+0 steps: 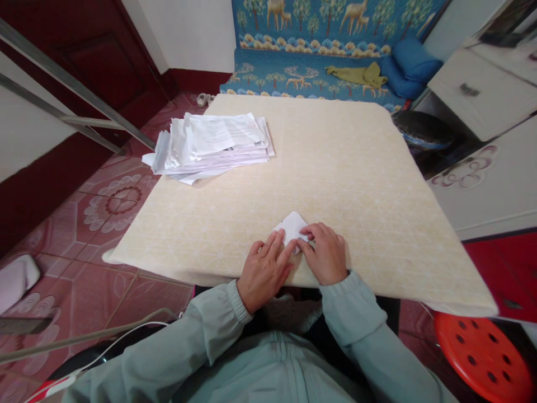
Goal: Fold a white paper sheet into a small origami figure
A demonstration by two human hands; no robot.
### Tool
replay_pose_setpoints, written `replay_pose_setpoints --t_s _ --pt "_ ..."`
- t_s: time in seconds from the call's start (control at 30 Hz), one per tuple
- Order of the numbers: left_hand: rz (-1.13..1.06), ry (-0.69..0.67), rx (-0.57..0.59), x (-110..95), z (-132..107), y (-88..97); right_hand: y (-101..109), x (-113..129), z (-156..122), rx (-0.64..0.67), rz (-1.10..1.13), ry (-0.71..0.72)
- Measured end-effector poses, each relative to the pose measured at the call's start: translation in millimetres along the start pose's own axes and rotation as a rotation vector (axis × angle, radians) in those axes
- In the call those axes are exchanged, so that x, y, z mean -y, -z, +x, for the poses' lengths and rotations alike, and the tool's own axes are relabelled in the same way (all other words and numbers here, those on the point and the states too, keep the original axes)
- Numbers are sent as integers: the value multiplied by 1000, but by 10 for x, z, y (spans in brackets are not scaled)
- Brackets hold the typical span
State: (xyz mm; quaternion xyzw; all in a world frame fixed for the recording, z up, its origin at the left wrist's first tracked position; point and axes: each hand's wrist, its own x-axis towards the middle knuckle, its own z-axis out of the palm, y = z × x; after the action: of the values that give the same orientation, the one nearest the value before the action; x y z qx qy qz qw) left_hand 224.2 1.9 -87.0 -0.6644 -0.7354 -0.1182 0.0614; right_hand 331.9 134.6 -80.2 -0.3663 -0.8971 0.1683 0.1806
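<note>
A small folded piece of white paper (293,225) lies near the front edge of the table, one corner pointing away from me. My left hand (267,264) rests over its left side, fingers stretched out and lying flat on the paper and tabletop. At the paper's right edge, my right hand (326,252) pinches it between thumb and fingers. The tips of both hands come close together at the near corner of the paper. That near part is partly hidden by my fingers.
A thick stack of printed papers (222,140) sits at the table's far left. The cream tablecloth (335,151) covers the table. Beyond it stands a blue patterned sofa (293,73). A red stool (482,352) is at the lower right, a white cabinet (495,184) at the right.
</note>
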Motion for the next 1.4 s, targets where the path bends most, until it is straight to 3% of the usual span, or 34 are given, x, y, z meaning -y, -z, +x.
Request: replay_pose_setpoints --t_s 0.13,0.37,0.6,0.8,0.97,1.2,1.4 --pt "-13 -35 2 53 -1 2 -2 8 -65 -35 6 1" --pt "-93 -10 -52 65 12 -39 -1 -147 -124 -46 291 56" --pt "-167 27 -52 75 6 -22 -38 -152 -122 -79 272 78" --pt "-188 59 -78 80 -13 -40 -33 -222 -138 -91 428 112" --pt "-246 79 -148 200 63 -32 -58 -224 -133 -97 405 99" --pt "-329 -117 -149 511 378 44 -58 -203 -134 -81 386 71" --pt "-381 -96 -113 534 371 -16 -15 -170 -133 -67 309 120"
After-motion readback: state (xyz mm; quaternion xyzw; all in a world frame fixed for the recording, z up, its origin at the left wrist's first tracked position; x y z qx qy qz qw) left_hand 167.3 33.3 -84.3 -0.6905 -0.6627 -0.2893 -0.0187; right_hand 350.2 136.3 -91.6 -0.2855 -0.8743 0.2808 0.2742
